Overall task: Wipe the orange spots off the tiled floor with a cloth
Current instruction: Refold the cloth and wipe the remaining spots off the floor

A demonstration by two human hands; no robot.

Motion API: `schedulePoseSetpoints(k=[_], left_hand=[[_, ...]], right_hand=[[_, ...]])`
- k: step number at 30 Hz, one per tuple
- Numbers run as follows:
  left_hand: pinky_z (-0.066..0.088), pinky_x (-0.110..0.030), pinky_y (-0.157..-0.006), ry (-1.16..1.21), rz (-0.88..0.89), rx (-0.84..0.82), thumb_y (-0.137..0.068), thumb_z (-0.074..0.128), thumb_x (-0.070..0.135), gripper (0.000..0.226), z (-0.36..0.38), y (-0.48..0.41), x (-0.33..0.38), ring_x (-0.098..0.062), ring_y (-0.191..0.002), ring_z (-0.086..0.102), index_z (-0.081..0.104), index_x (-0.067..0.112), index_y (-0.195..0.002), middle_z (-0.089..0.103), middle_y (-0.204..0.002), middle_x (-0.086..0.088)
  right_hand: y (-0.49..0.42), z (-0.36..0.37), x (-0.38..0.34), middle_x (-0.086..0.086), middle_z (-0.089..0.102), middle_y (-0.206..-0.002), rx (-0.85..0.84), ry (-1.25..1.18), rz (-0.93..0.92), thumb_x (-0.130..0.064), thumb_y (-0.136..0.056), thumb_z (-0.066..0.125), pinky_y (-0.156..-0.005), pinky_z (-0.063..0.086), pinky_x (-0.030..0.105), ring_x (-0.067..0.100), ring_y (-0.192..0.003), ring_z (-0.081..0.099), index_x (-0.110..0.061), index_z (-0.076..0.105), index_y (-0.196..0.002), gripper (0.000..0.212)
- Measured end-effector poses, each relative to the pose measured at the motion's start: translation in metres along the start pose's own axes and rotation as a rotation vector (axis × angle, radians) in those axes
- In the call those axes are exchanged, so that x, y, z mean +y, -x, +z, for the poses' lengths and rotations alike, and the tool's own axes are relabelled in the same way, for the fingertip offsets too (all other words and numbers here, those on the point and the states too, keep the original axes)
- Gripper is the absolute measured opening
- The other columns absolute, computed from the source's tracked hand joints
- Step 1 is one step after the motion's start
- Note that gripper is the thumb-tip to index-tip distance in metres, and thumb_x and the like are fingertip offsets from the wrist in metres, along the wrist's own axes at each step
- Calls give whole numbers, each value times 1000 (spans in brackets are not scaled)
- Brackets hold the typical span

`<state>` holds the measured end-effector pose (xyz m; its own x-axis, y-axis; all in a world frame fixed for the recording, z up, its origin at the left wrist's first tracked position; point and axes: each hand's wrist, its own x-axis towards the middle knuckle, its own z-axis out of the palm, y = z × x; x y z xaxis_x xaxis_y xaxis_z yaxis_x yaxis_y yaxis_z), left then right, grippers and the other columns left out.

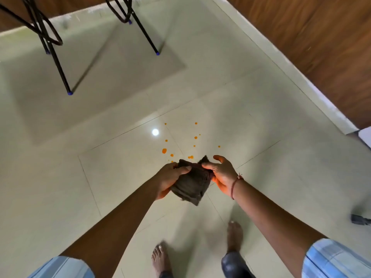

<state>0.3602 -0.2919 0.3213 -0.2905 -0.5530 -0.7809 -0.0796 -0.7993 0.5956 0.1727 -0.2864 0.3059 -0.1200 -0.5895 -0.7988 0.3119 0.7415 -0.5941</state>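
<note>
A dark brown folded cloth [191, 183] hangs in the air between both hands, well above the floor. My left hand [170, 177] grips its left side with the thumb on top. My right hand [220, 175] pinches its right upper edge, the other fingers spread. Several orange spots lie on the pale tiled floor [120, 167] just beyond the cloth; the largest orange spot [164, 150] is at the left, smaller ones such as the orange spot [195, 137] are scattered to the right. Some spots near the cloth's top edge are partly hidden by it.
Black metal table legs with blue feet [69, 93] stand at the far left, another leg [157, 53] further back. A wooden wall panel [321, 47] runs along the right. A dark object [359, 219] lies at the right edge. My bare feet [234, 235] are below.
</note>
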Motion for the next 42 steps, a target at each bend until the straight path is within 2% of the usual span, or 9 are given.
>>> schedulePoseSetpoints(k=[8, 13, 17, 21, 24, 28, 33, 38, 42], left_hand=[[58, -38, -74, 61, 87, 184, -91, 64, 21, 26, 86, -52, 18, -28, -100, 68, 63, 11, -115, 69, -111, -12], [56, -46, -85, 105, 74, 165, -83, 67, 16, 29, 146, -69, 43, -30, -101, 67, 67, 6, -110, 71, -107, -15], [55, -46, -88, 164, 137, 248, -71, 76, 28, 41, 170, -86, 62, -35, -102, 66, 68, 5, -104, 71, -104, -17], [55, -26, -55, 91, 186, 403, -76, 81, 14, 38, 186, -100, 84, -17, -78, 70, 55, 14, -103, 71, -95, -9], [51, -17, -59, -231, 239, 391, -73, 81, 13, 56, 181, -111, 103, -15, -81, 65, 52, 22, -119, 68, -95, -2], [42, -26, -68, -760, 294, 427, -77, 75, 19, 25, 174, -133, 127, -21, -86, 59, 68, 16, -101, 61, -91, -1], [46, -32, -78, -760, 344, 323, -76, 78, 17, 20, 185, -160, 150, -21, -91, 56, 71, 14, -94, 58, -99, -7], [45, -29, -71, -1008, 133, 411, -81, 73, 34, 24, 212, -182, 149, -22, -90, 60, 67, 28, -104, 63, -100, 2], [41, -26, -72, -965, 32, 537, -86, 67, 35, 18, 226, -211, 118, -20, -94, 62, 63, 28, -102, 66, -108, 4]], right_hand=[[-40, -85, -29, 16, 51, -135, -77, 124, -39, -13, -76, 82, -87, 51, 34, 27, -116, 57, -15, 44, -139, 74], [-44, -140, -87, -3, 63, -123, -166, 435, -176, -19, -54, 82, -100, 50, 38, 15, -118, 58, -21, 64, -119, 68], [-59, -160, -138, -2, 70, -101, -353, 832, -322, -4, -67, 79, -74, 51, 22, 20, -85, 67, -20, 68, -113, 50], [-78, -160, -167, -2, 69, -88, -344, 1156, -428, -15, -71, 80, -62, 44, 8, 15, -76, 62, -21, 71, -102, 33], [-91, -153, -195, -2, 64, -82, -351, 1250, -436, -11, -76, 75, -55, 40, 7, 14, -74, 58, -20, 70, -93, 20], [-109, -142, -235, -3, 63, -89, -389, 1418, -417, -13, -74, 74, -61, 43, 18, 16, -83, 59, -18, 68, -94, 22], [-136, -137, -260, -8, 59, -109, -583, 1499, -305, -28, -66, 85, -64, 50, 23, 15, -79, 63, -21, 58, -115, 57], [-168, -154, -247, 5, 58, -78, -665, 1800, -319, -25, -84, 67, -55, 36, 26, 25, -78, 56, -16, 63, -82, 10], [-209, -178, -232, 12, 61, -99, -723, 1956, -327, -18, -90, 52, -70, 39, 29, 31, -92, 58, -15, 63, -100, 15]])
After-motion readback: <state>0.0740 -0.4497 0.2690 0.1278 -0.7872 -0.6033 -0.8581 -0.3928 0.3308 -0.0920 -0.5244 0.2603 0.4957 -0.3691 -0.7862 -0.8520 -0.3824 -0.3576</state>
